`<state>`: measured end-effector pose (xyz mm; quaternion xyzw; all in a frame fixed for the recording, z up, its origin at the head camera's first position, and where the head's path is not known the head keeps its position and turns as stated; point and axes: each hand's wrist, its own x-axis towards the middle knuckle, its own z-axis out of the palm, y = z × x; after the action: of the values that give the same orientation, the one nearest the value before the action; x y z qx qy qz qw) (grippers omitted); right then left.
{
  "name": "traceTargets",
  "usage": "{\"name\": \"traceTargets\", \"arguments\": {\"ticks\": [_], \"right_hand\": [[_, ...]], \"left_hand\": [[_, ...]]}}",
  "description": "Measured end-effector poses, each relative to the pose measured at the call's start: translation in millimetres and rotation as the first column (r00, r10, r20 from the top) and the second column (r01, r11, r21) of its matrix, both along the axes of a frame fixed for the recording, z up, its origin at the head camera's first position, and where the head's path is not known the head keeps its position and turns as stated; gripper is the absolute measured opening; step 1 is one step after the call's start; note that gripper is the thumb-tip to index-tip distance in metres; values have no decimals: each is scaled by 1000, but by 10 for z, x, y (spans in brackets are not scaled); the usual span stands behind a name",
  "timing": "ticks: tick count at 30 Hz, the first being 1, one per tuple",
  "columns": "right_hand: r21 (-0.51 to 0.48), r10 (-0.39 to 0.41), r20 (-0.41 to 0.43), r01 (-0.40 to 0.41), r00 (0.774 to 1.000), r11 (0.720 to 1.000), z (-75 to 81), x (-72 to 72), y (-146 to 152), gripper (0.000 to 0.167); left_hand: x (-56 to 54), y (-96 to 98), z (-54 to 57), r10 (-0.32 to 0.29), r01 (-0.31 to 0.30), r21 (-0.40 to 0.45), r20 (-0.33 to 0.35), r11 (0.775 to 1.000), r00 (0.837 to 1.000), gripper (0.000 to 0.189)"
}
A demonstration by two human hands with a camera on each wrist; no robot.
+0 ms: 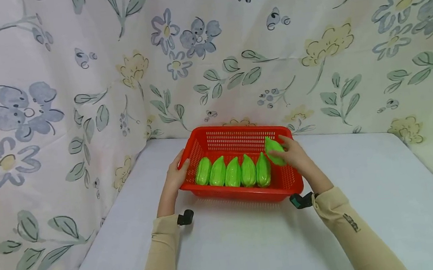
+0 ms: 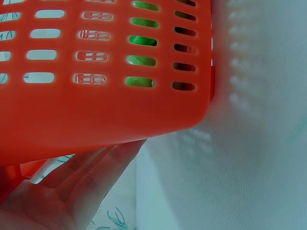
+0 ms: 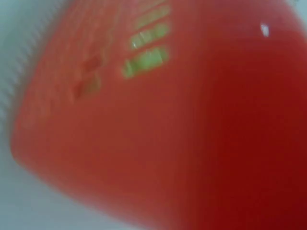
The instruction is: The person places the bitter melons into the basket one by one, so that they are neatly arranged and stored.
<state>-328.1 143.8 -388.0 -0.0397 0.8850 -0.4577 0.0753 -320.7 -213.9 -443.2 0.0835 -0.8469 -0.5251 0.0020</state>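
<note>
A red plastic basket (image 1: 247,190) with slotted walls stands on the table. Several bright green, ridged, elongated vegetables (image 1: 233,173) with pointed tips lie side by side in a row inside it. My left hand (image 1: 175,171) grips the basket's left end, thumb over the rim; in the left wrist view its fingers (image 2: 103,175) lie along the outer wall. Over the right part of the basket, my right hand (image 1: 296,155) holds another green vegetable (image 1: 273,150), tilted, its tip upward. The right wrist view is blurred and filled by the basket wall (image 3: 120,143), hiding that hand.
The white table (image 1: 246,252) runs along a floral curtain (image 1: 208,64) at the back and left. Each wrist wears a small black camera, one on the left (image 1: 186,217) and one on the right (image 1: 301,200), close to the basket's front side.
</note>
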Motion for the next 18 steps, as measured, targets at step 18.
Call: {"name": "traceTargets", "arguments": {"ticks": [18], "right_hand": [[402, 303, 149, -338, 941, 851, 256, -101, -21, 32]], "left_hand": [[-12, -8, -3, -10, 10, -11, 17, 1000, 1000, 56]]}}
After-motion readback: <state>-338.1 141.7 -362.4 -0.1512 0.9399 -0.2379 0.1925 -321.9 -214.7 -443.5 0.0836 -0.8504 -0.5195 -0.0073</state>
